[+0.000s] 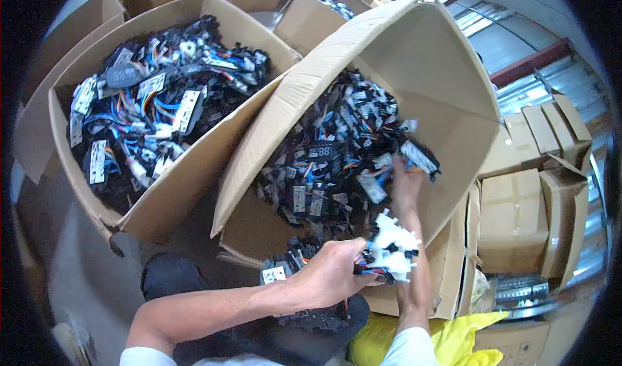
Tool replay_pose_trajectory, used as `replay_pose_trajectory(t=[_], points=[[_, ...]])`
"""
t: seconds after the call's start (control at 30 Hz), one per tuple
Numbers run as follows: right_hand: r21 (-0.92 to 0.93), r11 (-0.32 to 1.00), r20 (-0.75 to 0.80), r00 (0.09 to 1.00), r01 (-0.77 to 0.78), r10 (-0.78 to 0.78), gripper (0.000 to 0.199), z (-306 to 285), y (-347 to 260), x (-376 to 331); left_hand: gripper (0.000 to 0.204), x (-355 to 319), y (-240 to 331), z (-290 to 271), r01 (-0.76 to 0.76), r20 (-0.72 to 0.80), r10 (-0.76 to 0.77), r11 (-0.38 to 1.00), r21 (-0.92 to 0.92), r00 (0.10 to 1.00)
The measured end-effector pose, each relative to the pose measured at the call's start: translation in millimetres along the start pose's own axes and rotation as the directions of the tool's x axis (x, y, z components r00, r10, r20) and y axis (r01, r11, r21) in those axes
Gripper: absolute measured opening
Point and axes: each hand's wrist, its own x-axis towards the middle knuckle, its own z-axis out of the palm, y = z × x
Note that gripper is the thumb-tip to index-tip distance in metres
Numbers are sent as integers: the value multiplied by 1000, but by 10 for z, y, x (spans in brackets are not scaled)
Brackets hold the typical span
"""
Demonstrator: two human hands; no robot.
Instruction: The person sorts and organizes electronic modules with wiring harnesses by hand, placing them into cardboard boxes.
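My left hand [332,267] is closed round the wires of a bundle of white plug connectors [394,244], in front of the tilted carton's mouth. Beyond it, my right hand [407,183] reaches into that tilted cardboard carton [447,61]. Its fingers are around a small black display module with a white label [418,157] and coloured wires. The carton holds a heap of similar wired modules [346,139]. More black modules [285,265] lie below my left wrist, by my lap, partly hidden by the forearm.
At the left stands an open carton [188,201] filled with wired black modules [155,100]. A further open carton [301,26] is behind. Closed cartons [512,220] are stacked at the right. A yellow plastic bag [447,340] lies near my right sleeve.
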Motion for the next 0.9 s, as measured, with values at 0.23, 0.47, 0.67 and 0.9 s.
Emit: replay_pose_trajectory(t=[0.23, 0.47, 0.67, 0.9], points=[[30, 969, 266, 937, -244, 228, 28, -483, -770, -105, 17, 223, -228, 136, -193, -376, 81, 943, -271, 923], [-200, 787, 758, 601, 584, -254, 19, -139, -907, -1234, 27, 383, -367, 54, -165, -521, -58, 914, -371, 852], [-75, 898, 794, 571, 434, -210, 26, -316, -1304, -1349, 31, 360, -515, -208, 52, -417, -358, 806, -589, 835], [-60, 837, 753, 575, 544, -319, 12, -221, -942, -1246, 34, 431, -530, -78, -64, -351, -203, 782, -619, 914]])
